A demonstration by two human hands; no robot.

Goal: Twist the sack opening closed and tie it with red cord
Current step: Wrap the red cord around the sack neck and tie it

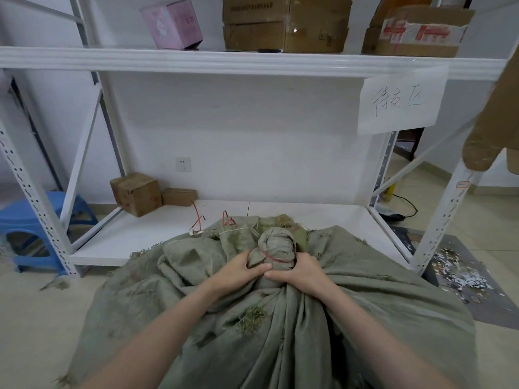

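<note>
A large grey-green sack stands on the floor in front of me, its opening twisted into a bunched knob. A thin red cord runs around the neck just under the knob. My left hand grips the neck from the left, thumb across the front. My right hand grips it from the right, and the two thumbs nearly touch. Loose red cord pieces lie on the low shelf behind the sack.
A white metal rack holds the low shelf with two small cartons. Upper shelf carries a pink box and cartons. A blue stool stands at left. Paper scraps on a dark mat lie at right. More sack cloth is heaped behind.
</note>
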